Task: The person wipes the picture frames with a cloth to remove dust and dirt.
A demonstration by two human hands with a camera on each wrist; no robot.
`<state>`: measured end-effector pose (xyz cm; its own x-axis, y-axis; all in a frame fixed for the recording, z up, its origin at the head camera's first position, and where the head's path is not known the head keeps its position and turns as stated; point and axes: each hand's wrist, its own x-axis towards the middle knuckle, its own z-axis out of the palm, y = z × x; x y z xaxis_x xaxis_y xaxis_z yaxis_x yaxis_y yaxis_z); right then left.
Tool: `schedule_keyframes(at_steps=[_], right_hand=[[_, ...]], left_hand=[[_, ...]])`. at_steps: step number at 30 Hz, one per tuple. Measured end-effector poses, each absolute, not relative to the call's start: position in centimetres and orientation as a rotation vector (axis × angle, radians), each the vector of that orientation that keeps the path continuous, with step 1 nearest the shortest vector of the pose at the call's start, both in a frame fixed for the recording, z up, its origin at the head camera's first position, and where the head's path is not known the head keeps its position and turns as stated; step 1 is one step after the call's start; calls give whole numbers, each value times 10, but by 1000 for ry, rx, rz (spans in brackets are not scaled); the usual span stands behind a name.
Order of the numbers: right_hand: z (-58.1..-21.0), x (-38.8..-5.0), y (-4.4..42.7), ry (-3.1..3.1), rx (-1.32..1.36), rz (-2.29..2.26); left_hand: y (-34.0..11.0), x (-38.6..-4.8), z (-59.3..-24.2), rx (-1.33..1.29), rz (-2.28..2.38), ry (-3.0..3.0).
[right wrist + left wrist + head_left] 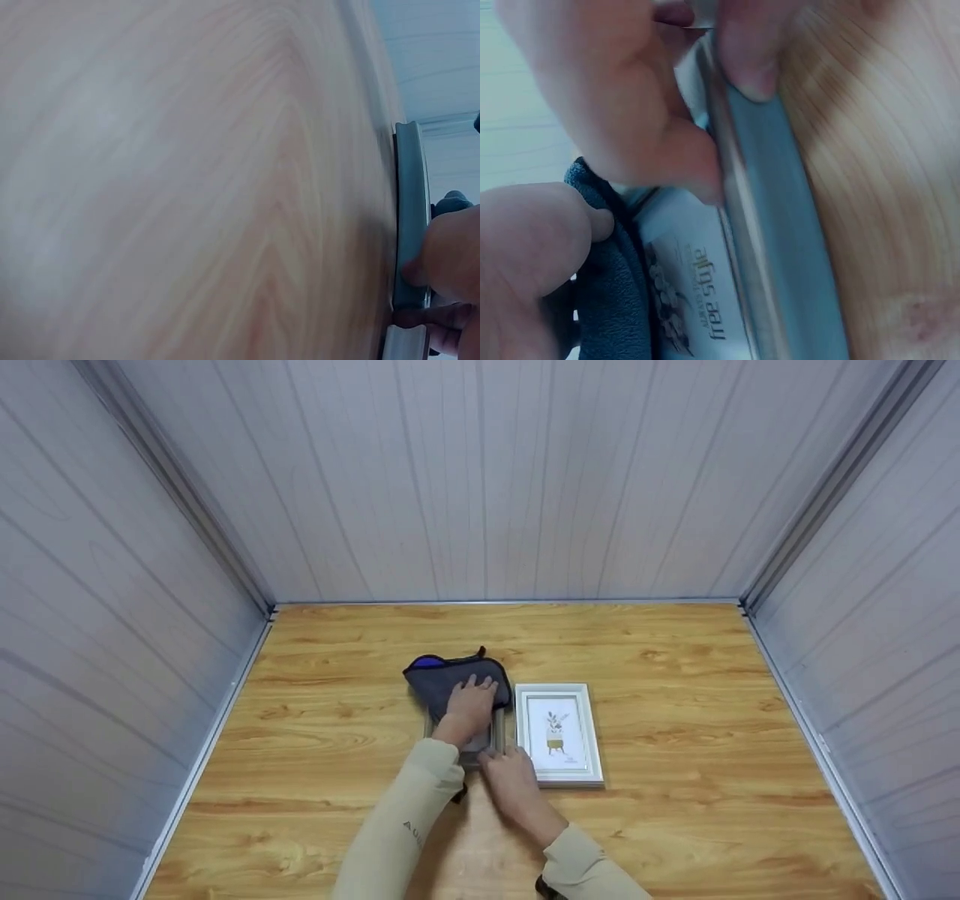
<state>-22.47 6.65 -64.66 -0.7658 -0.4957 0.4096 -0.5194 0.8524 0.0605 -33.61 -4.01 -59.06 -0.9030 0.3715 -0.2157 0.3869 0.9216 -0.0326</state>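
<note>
A dark grey cloth mitt (450,679) with black trim and a patch of blue lies over the far part of a grey picture frame (499,727). My left hand (469,706) presses flat on the mitt with its fingers spread. At the frame's near right corner, my right hand (514,784) grips the edge, its thumb on the near side. The left wrist view shows the frame's border (780,225) up close, with a printed sheet (697,277) inside it and the mitt (615,300) alongside. In the right wrist view, right-hand fingers (454,255) hold the frame's edge (410,187).
A white picture frame (595,735) with a plant drawing lies face up just right of the grey one, close to my right hand. Both lie on a wood-grain tabletop (697,750). Pale panelled walls (480,480) enclose the back and both sides.
</note>
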Motion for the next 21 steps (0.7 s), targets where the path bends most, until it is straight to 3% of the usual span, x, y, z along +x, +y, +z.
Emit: schedule_keyframes(at_steps=[14,21], right_hand=[[-643,-227,69,-2623,757,-37],[-645,-227,68,-2594,763,-40]], left_hand=[[-52,-286,-575,748,-57,2810],[-43,-295,-584,640,-191,2850]])
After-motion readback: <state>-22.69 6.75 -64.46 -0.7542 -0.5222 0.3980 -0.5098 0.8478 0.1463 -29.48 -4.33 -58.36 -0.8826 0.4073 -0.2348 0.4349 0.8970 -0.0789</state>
